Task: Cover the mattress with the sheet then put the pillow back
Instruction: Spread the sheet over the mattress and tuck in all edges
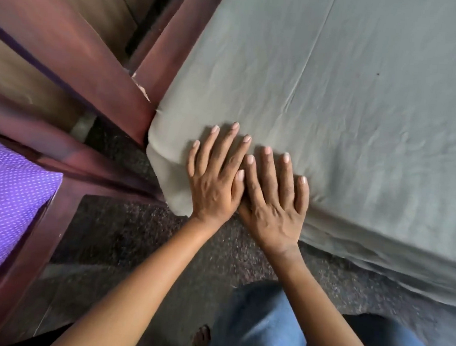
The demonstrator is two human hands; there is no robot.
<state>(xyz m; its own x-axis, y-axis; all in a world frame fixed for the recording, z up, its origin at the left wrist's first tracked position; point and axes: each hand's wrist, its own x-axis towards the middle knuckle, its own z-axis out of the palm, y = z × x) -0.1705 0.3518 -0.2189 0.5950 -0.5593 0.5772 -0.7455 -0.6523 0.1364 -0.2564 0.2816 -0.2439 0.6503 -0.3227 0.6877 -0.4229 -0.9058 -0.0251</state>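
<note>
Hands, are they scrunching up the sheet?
No, the left hand and the right hand lie flat, fingers straight, on the grey-green sheet.

No text, label, brand, number or sign can be read anywhere in this view.

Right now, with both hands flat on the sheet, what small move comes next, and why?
Probably sweep the right hand rightward along the edge: the sheet already wraps the corner under the left hand, but creases show farther right.
</note>
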